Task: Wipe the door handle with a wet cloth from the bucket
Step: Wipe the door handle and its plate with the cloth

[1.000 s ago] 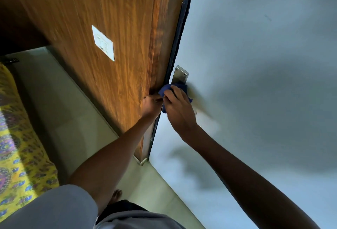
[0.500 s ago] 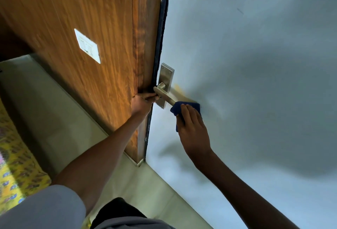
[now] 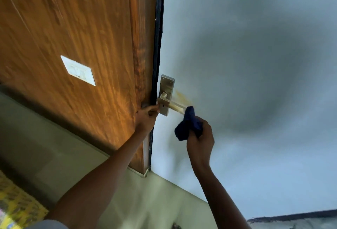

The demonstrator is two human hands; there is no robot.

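- The door (image 3: 246, 64) is a pale grey-blue slab filling the view from about 12 o'clock round to 4 o'clock; its black edge (image 3: 157, 46) runs nearly straight down the middle, hard against a wood-grain wall panel (image 3: 82, 37) on the 9 to 11 o'clock side.
- The door handle (image 3: 173, 106) sits just below centre; it is a brushed metal lever on a tall backplate (image 3: 166, 90), and the lever juts out toward 4 o'clock from the plate; a yellowish smear (image 3: 182, 95) marks the door just above the lever.
- The right hand (image 3: 200, 138) is at about 5 o'clock of the handle, fist closed round a dark blue cloth (image 3: 187, 124); the cloth is bunched, its upper tip touching the free end of the lever, its lower fold hanging out of the fist toward 8 o'clock.
- The left hand (image 3: 145, 117) is at about 7 o'clock of the handle, fingers curled and pinched on the door's edge just beside the backplate; whether it touches the plate itself I cannot tell.
- The two hands are apart, the handle between them.
- A white switch plate (image 3: 78, 70) sits on the wood panel toward 9 o'clock.
- Pale floor (image 3: 45, 146) shows at 7 to 8 o'clock; a yellow patterned fabric (image 3: 16, 205) fills the bottom-left corner; the bucket is not in view.
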